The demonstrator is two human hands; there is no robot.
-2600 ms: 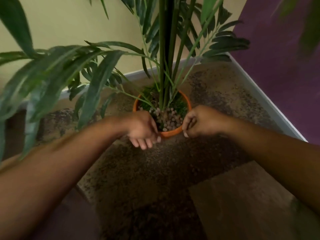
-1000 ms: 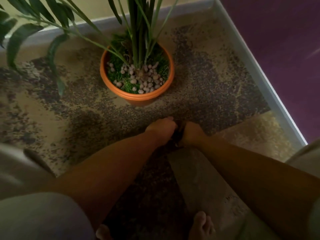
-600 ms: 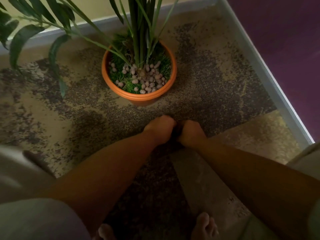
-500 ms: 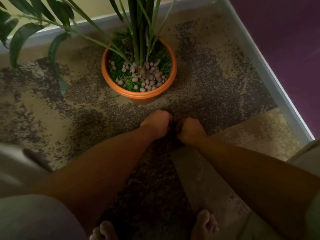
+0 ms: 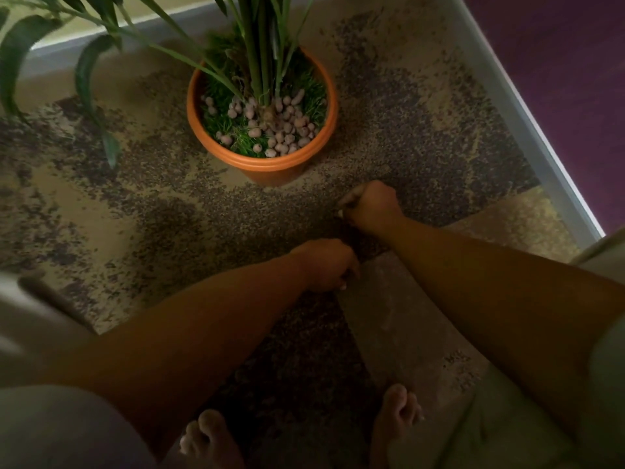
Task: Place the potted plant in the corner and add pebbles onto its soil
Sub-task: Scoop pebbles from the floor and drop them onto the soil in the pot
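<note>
Since the orange pot (image 5: 263, 164) already sits in the corner with pebbles (image 5: 277, 130) on top, both hands are off it: right hand (image 5: 370, 204) fisted, left hand (image 5: 326, 265) curled (can't tell what's inside). Looks heavyish and rigid, so grab the rim, not the floppy stems.

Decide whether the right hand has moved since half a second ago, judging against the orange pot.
Yes. The right hand has gone forward towards the orange pot, leaving the left hand behind; earlier they were side by side.
</note>
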